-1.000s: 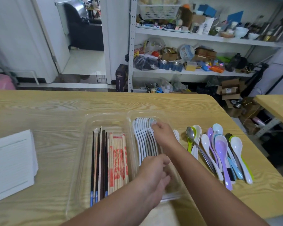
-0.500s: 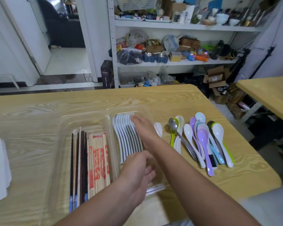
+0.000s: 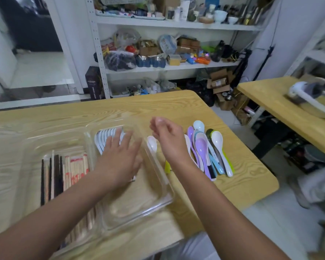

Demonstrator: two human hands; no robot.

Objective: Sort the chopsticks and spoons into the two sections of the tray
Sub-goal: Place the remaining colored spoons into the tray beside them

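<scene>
Desk (image 3: 176, 107): light wood grain, rounded corner at 3 o'clock.

Tray (image 3: 163, 196): clear plastic, two sections side by side, centre-left of the desk.

Chopsticks (image 3: 64, 171): in the tray's left section, at 9 o'clock of the view. Dark pairs lie to the left, pale wooden pairs with red print to the right, all lengthwise; the picture is blurred here and no count can be made.

White spoons (image 3: 106, 135): a row stacked on edge in the right section, toward its far end at 12 o'clock of that section. The near half of the section is bare.

Left hand (image 3: 120, 160): palm down, fingers spread flat over the white spoons. Grip slack, nothing closed in it.

Right hand (image 3: 169, 139): raised above the desk just right of the tray's right wall, fingers loosely curled, thumb and fingertips apart. Grip holds nothing that can be seen.

Single white spoon (image 3: 152, 144): on the desk just outside the tray's right wall, bowl toward 12 o'clock, between the two hands.

Loose spoons (image 3: 208, 151): a cluster on the desk at 3 o'clock of the tray, overlapping; purple, pale blue, white, green-edged and black pieces, bowls toward 12 o'clock. The right wrist hides part of the cluster.

Yellow-green handle (image 3: 167, 167): shows just beside the right wrist.
</scene>
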